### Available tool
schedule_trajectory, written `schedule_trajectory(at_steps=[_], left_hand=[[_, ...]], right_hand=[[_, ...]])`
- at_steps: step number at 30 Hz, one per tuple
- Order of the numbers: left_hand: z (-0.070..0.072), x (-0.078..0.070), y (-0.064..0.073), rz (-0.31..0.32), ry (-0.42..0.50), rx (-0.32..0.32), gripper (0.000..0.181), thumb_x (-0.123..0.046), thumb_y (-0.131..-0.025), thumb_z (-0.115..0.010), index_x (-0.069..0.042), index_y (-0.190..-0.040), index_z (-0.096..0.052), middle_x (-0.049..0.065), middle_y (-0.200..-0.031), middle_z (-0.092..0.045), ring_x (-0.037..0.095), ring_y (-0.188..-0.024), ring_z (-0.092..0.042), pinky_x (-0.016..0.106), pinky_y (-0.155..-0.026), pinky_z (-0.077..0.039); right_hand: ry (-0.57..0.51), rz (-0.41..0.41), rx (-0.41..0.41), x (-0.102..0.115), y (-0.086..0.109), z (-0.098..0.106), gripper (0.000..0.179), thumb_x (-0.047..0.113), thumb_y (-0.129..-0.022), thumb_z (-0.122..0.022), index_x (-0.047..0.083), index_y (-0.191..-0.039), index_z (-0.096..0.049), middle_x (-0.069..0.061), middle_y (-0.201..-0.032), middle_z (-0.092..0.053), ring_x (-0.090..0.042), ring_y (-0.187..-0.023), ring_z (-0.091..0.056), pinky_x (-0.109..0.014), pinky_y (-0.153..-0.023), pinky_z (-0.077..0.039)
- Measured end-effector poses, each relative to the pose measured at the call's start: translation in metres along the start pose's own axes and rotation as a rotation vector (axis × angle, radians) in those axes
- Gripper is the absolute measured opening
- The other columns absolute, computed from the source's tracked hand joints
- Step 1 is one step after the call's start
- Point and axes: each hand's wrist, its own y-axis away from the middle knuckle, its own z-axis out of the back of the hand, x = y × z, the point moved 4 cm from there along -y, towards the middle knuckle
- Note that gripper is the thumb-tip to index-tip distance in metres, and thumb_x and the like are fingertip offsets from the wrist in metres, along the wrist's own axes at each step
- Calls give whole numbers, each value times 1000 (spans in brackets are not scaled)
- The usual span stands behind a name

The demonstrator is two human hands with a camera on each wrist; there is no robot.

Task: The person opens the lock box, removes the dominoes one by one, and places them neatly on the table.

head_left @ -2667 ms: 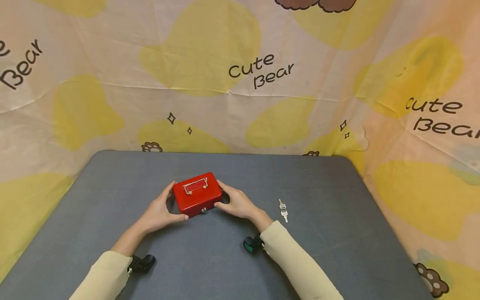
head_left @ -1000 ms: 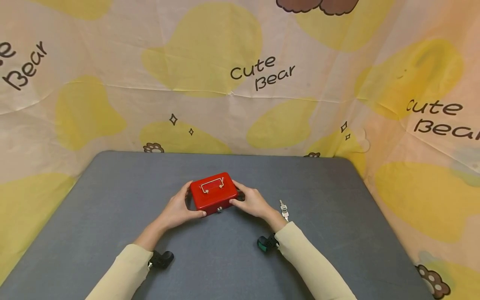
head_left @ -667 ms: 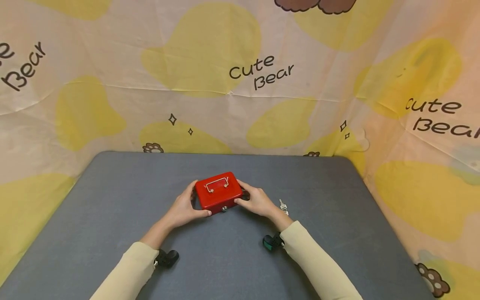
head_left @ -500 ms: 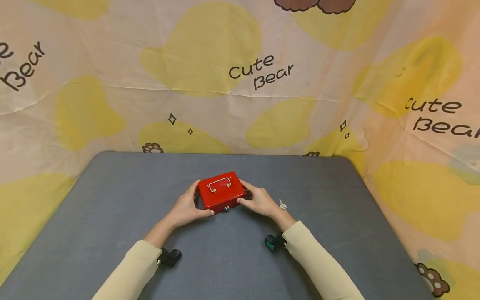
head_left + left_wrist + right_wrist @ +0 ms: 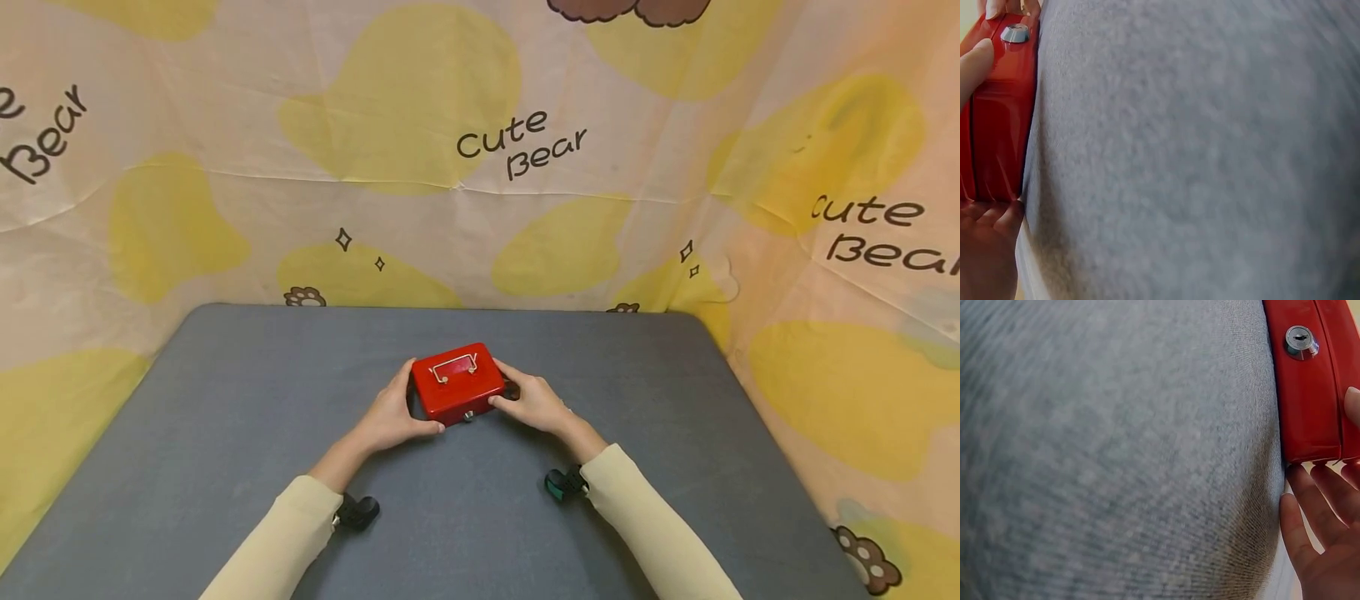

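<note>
Pinching the red box [image 5: 459, 390] from both sides, I remotely hold the left hand [image 5: 390, 418] at its eight o'clock and the right hand [image 5: 536, 406] at its three. It sits toward twelve o'clock on the grey worktop [image 5: 457, 525], its silver lock [image 5: 468, 416] facing six.

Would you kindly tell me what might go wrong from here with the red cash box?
The left hand and right hand hold the red cash box at opposite ends, so uneven pressure might twist it.

The right thumb lies close to the lid seam; if the lock is unfastened, which I cannot tell, an upward push might lift the lid.
</note>
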Motion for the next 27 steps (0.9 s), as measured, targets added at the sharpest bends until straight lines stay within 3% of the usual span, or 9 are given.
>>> schedule_trajectory(at_steps=[6, 16, 27], left_hand=[[-3, -4, -2, -6, -1, -2, 112, -43, -55, -78, -8, -138, -11, 11, -138, -28, 27, -122, -31, 50, -95, -30], [-5, -2, -4, -22, 2, -26, 104, -41, -56, -78, -11, -135, -18, 8, -131, -35, 24, -117, -37, 47, -93, -34], [-4, -1, -6, -33, 19, -46, 94, -42, -56, -78, -17, -130, -27, 2, -122, -43, 18, -108, -45, 39, -88, -40]], right_hand=[[18, 8, -20, 1, 2, 4, 64, 34, -79, -61, 14, -134, -34, -2, -118, -55, -5, -87, -58, -21, -72, -47], [19, 9, -37, 2, 4, 5, 63, 34, -79, -62, 13, -133, -36, -3, -117, -56, -4, -84, -58, -21, -71, -47], [-55, -28, -53, 3, 5, 6, 61, 36, -78, -62, 14, -131, -40, -3, -114, -57, -9, -88, -59, -22, -72, -48]])
